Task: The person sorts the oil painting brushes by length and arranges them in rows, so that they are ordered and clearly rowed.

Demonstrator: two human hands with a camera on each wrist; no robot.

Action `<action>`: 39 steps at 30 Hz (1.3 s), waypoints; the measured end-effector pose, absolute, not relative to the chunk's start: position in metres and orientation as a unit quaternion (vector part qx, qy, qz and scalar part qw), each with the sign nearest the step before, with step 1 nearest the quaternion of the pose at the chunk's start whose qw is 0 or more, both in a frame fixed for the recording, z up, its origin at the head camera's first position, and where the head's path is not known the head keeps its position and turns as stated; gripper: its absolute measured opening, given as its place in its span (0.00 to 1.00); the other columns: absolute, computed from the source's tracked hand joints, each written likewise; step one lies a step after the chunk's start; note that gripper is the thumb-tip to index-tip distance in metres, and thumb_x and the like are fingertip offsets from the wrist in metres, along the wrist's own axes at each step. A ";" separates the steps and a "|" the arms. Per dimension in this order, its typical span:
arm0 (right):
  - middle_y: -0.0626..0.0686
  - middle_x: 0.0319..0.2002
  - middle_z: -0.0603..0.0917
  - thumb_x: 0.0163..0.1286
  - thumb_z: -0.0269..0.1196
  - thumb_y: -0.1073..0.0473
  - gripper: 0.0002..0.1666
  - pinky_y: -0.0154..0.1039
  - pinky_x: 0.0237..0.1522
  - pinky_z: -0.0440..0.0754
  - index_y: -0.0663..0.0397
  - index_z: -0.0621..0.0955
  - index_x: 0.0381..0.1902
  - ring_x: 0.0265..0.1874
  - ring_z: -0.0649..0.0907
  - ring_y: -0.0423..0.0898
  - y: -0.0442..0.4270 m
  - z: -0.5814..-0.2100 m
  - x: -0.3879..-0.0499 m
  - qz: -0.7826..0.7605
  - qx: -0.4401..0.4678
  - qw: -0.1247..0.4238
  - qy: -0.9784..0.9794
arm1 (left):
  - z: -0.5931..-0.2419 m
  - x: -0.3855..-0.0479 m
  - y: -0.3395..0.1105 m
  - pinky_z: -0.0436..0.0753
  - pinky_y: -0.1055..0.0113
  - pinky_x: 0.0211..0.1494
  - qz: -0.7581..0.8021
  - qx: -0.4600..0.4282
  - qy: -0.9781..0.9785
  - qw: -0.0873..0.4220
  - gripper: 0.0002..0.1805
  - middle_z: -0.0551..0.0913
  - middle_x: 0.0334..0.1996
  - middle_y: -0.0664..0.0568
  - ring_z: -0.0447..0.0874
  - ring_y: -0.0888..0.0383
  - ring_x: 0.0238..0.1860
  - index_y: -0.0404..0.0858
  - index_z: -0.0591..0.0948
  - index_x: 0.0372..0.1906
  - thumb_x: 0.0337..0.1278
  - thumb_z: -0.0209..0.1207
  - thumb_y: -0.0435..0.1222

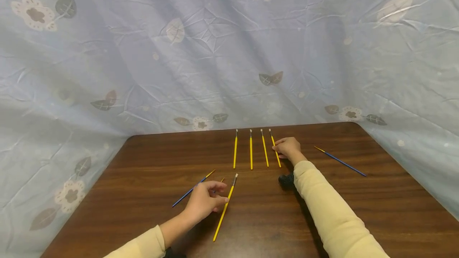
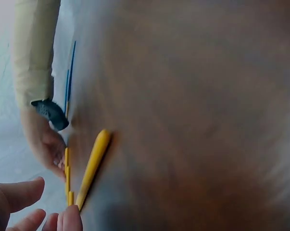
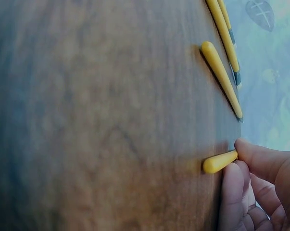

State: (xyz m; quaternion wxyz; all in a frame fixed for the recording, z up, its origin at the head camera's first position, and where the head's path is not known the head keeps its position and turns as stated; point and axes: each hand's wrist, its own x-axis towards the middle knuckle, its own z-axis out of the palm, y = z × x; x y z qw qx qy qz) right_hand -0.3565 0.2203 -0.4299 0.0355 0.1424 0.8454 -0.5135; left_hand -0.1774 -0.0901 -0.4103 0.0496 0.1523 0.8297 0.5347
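Note:
My right hand (image 1: 288, 147) pinches the yellow paintbrush (image 3: 220, 162) at the right end of a row at the table's far edge. Thumb and fingertips close on its handle in the right wrist view. Left of it in that row lie several more yellow paintbrushes (image 1: 251, 150), bristles pointing away. Nearer to me, my left hand (image 1: 203, 201) hovers beside a separate slanted yellow paintbrush (image 1: 223, 214). Its thumb and fingers stand apart, with fingertips by the brush in the left wrist view; whether they touch it I cannot tell.
A blue paintbrush (image 1: 188, 194) lies left of my left hand, and an orange-tipped brush (image 1: 223, 180) is mostly hidden behind that hand. Another blue paintbrush (image 1: 340, 161) lies to the right on the brown wooden table (image 1: 387, 210). A patterned curtain (image 1: 215, 63) hangs behind.

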 end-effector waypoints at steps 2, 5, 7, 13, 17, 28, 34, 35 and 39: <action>0.60 0.43 0.83 0.65 0.67 0.62 0.17 0.35 0.28 0.85 0.61 0.83 0.52 0.38 0.83 0.49 0.221 -0.430 -0.357 -0.514 0.142 0.036 0.845 | -0.413 -0.174 -0.090 0.84 0.68 0.25 0.527 0.155 0.834 0.047 0.22 0.82 0.43 0.39 0.83 0.55 0.30 0.25 0.80 0.50 0.47 0.71 0.28; 0.59 0.43 0.83 0.65 0.68 0.62 0.17 0.36 0.28 0.85 0.61 0.83 0.51 0.38 0.83 0.50 0.220 -0.431 -0.356 -0.516 0.145 0.037 0.843 | -0.418 -0.170 -0.089 0.83 0.69 0.23 0.518 0.156 0.840 0.047 0.22 0.83 0.41 0.41 0.82 0.56 0.28 0.26 0.80 0.49 0.45 0.72 0.27; 0.59 0.42 0.83 0.65 0.68 0.62 0.17 0.36 0.28 0.85 0.61 0.83 0.51 0.37 0.82 0.49 0.220 -0.432 -0.356 -0.517 0.146 0.039 0.843 | -0.420 -0.168 -0.088 0.83 0.69 0.23 0.512 0.153 0.844 0.045 0.23 0.82 0.41 0.42 0.81 0.56 0.30 0.27 0.80 0.49 0.43 0.72 0.26; 0.58 0.41 0.82 0.64 0.68 0.63 0.17 0.36 0.28 0.85 0.62 0.83 0.51 0.36 0.82 0.48 0.219 -0.435 -0.355 -0.523 0.141 0.041 0.840 | -0.422 -0.166 -0.087 0.82 0.69 0.23 0.498 0.145 0.854 0.047 0.24 0.82 0.41 0.43 0.79 0.56 0.32 0.28 0.80 0.50 0.42 0.73 0.26; 0.59 0.42 0.83 0.64 0.68 0.63 0.17 0.36 0.28 0.85 0.61 0.83 0.51 0.37 0.82 0.49 0.218 -0.434 -0.355 -0.523 0.143 0.041 0.839 | -0.425 -0.168 -0.085 0.81 0.69 0.21 0.489 0.142 0.859 0.054 0.26 0.81 0.41 0.44 0.77 0.56 0.31 0.28 0.80 0.50 0.41 0.74 0.27; 0.59 0.42 0.82 0.64 0.68 0.63 0.17 0.36 0.28 0.85 0.61 0.83 0.51 0.38 0.82 0.50 0.220 -0.430 -0.354 -0.527 0.141 0.045 0.837 | -0.427 -0.170 -0.076 0.77 0.72 0.29 0.415 0.156 0.896 0.003 0.25 0.85 0.40 0.48 0.75 0.64 0.28 0.31 0.83 0.48 0.37 0.75 0.27; 0.60 0.43 0.82 0.65 0.67 0.62 0.17 0.36 0.28 0.85 0.62 0.83 0.51 0.39 0.82 0.51 0.221 -0.426 -0.353 -0.525 0.142 0.042 0.838 | -0.426 -0.170 -0.075 0.79 0.72 0.29 0.405 0.162 0.900 -0.011 0.24 0.86 0.37 0.50 0.78 0.64 0.28 0.31 0.84 0.47 0.36 0.75 0.26; 0.59 0.42 0.81 0.65 0.67 0.62 0.17 0.36 0.28 0.85 0.62 0.83 0.51 0.39 0.81 0.51 0.221 -0.426 -0.353 -0.525 0.142 0.041 0.839 | -0.426 -0.170 -0.075 0.79 0.72 0.29 0.403 0.163 0.900 -0.014 0.24 0.86 0.37 0.50 0.78 0.65 0.28 0.31 0.84 0.46 0.36 0.75 0.26; 0.58 0.41 0.81 0.65 0.67 0.62 0.17 0.36 0.28 0.85 0.62 0.83 0.51 0.37 0.81 0.49 0.221 -0.428 -0.354 -0.531 0.142 0.043 0.834 | -0.427 -0.171 -0.075 0.79 0.72 0.29 0.400 0.167 0.901 -0.023 0.22 0.86 0.34 0.51 0.79 0.66 0.28 0.32 0.85 0.45 0.36 0.74 0.25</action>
